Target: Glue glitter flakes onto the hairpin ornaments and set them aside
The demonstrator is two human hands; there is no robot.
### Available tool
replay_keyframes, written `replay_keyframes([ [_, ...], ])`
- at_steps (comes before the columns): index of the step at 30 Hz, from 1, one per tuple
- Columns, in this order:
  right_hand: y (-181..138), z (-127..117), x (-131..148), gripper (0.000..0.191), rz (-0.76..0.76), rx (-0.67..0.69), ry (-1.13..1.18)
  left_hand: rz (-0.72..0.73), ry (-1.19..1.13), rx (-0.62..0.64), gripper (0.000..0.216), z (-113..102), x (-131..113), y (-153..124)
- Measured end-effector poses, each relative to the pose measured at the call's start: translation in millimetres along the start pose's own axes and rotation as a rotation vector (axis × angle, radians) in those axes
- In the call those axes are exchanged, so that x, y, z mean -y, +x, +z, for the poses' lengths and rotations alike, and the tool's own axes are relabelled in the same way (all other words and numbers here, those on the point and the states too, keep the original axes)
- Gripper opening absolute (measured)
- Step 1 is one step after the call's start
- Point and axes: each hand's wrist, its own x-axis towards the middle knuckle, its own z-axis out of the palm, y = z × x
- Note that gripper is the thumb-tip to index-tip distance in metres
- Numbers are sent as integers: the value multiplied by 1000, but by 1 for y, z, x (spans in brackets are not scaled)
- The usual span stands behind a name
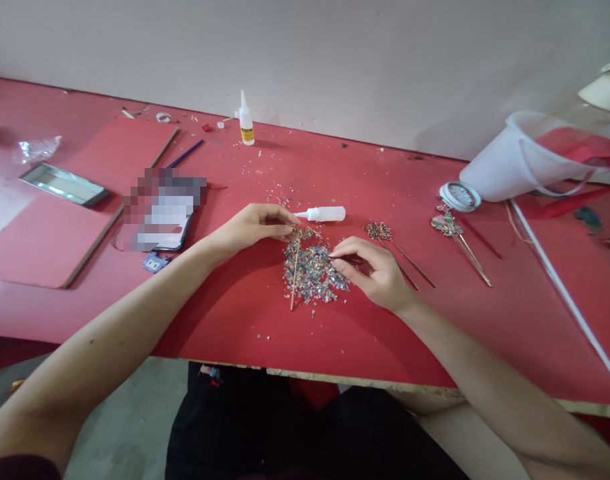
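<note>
My left hand pinches the ornate head of a thin hairpin stick that lies over a pile of small glittering chips on the red table. My right hand rests at the pile's right edge, fingers curled and pinched together over the chips; whether they hold one is too small to see. A small white glue bottle lies on its side just beyond the pile.
More decorated hairpins lie to the right, near a round tin lid and a tipped white bucket. An upright glue bottle stands at the back. Left are a red board, a phone and a metal tray.
</note>
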Motion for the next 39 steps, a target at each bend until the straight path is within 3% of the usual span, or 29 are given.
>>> replay_keyframes([
  [7, 9, -8, -11, 13, -71, 66, -198, 23, 92, 3, 21, 0, 1, 0],
  [14, 10, -10, -15, 13, -96, 87, -169, 42, 175, 10, 24, 0, 1, 0],
  [21, 10, -13, -16, 9, -239, 188, -157, 53, 212, 39, 24, 0, 2, -1],
  [30, 10, -14, -18, 9, -223, 145, -220, 41, 249, 25, 22, 0, 2, -1],
  [39, 10, -14, -20, 11, -271, 192, -219, 42, 259, 31, 23, -1, 2, -1],
])
